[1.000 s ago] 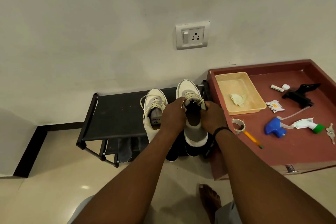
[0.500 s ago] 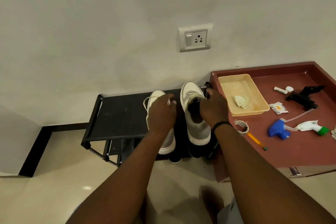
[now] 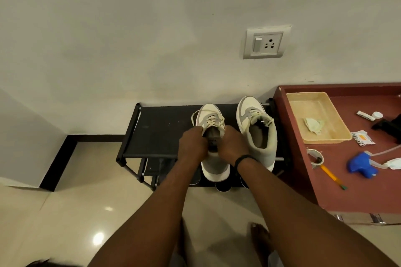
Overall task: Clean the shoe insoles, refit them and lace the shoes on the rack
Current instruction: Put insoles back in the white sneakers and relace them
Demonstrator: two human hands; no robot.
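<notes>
Two cream and grey sneakers stand on the top shelf of a black shoe rack (image 3: 156,134), toes toward the wall. My left hand (image 3: 192,144) grips the left side of the left sneaker's (image 3: 213,167) opening. My right hand (image 3: 233,145), with a black band on the wrist, grips that opening's right side. A dark insole with a label shows inside between my hands. Loose laces loop over this shoe's toe. The right sneaker (image 3: 258,128) stands free beside my right hand, its laces loose at the tongue.
A red-brown table (image 3: 325,188) stands right of the rack, holding a beige tray (image 3: 338,136) with a crumpled cloth (image 3: 313,124), a blue spray head (image 3: 361,165), a tape roll (image 3: 315,157), a pencil and small packets. More shoes sit on the lower shelf. A bare foot (image 3: 260,236) rests on the tiled floor.
Both hands have left the right sneaker and moved left onto the left sneaker. The right sneaker now stands alone on the shelf.
</notes>
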